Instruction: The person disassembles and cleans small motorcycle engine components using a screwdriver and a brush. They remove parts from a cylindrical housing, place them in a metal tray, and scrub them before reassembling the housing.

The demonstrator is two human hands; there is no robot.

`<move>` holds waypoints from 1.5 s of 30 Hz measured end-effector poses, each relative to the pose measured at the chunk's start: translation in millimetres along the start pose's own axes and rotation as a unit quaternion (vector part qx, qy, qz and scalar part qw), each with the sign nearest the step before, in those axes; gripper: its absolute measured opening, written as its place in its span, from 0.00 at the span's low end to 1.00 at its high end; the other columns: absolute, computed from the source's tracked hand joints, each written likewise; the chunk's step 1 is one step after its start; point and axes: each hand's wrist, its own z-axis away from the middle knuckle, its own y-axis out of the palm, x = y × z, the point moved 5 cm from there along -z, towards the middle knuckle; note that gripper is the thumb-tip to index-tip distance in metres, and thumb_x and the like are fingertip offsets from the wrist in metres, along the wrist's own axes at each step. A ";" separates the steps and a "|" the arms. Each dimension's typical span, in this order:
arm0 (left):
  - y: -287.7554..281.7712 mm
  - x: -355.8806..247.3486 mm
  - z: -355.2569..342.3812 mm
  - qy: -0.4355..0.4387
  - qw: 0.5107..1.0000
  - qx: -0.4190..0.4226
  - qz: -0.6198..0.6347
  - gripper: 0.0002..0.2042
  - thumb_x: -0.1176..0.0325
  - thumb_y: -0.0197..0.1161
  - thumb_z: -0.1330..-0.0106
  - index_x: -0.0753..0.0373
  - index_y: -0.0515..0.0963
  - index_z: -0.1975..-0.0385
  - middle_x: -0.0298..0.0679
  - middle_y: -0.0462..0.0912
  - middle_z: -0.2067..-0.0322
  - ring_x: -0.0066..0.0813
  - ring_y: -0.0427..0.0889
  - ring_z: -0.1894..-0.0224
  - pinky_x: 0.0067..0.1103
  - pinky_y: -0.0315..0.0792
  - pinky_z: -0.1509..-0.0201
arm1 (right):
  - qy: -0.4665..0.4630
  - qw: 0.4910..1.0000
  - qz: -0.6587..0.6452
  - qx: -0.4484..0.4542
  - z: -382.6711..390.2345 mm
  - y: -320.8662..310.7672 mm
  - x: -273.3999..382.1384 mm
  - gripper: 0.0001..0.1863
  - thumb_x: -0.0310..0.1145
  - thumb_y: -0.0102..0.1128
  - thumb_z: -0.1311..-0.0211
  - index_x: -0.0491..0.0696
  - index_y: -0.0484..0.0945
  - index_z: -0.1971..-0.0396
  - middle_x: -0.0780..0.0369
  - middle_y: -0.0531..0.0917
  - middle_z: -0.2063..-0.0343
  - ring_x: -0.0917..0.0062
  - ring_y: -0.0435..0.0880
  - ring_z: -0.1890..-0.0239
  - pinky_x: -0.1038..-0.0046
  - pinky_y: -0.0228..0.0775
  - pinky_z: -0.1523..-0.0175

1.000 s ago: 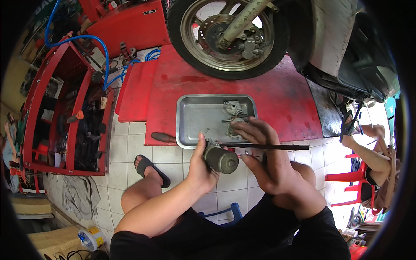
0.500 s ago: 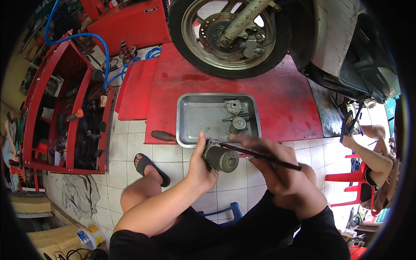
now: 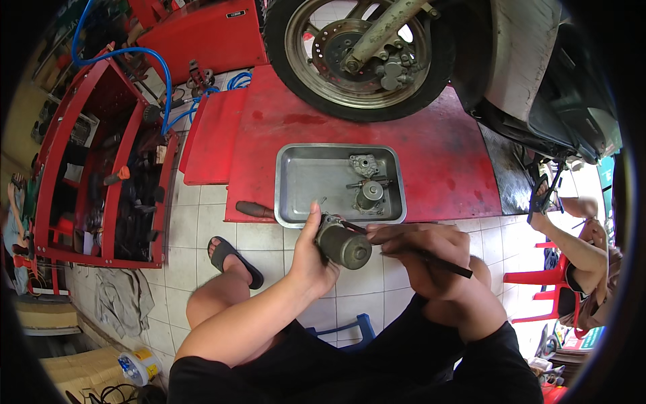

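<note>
My left hand (image 3: 313,259) is wrapped round a small cylindrical motor (image 3: 344,246), dull grey-brown, thumb up along its far end. My right hand (image 3: 427,248) grips a slim dark stick-like tool (image 3: 449,264), whose exact kind I cannot make out. Its far tip is at the motor's upper end, though contact is hard to tell. Just beyond my hands is a metal tray (image 3: 281,182). At its right side lie a cast-metal housing (image 3: 364,164) and a second rounded metal part (image 3: 370,194), with small bits around them.
A brown tool handle (image 3: 254,210) pokes out left of the tray. The tray sits on a red platform (image 3: 444,161) under a motorcycle wheel (image 3: 303,74). A red tool rack (image 3: 121,161) stands left, and a person's leg (image 3: 572,239) and red chair (image 3: 538,277) are at right.
My right hand has closed down on the dark tool and sharpened from a blur. The tool has shifted slightly right and down. My left hand and the motor have hardly moved.
</note>
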 end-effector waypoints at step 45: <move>-11.1 3.8 -9.8 0.000 0.999 -0.039 -0.015 0.31 0.36 0.52 0.28 0.65 0.76 0.57 0.44 0.83 0.61 0.37 0.84 0.55 0.32 0.78 0.45 | 0.033 0.986 -0.005 -0.160 9.8 2.2 -13.2 0.11 0.17 0.76 0.52 0.40 0.82 0.69 0.55 0.89 0.70 0.67 0.92 0.64 0.71 0.86 0.60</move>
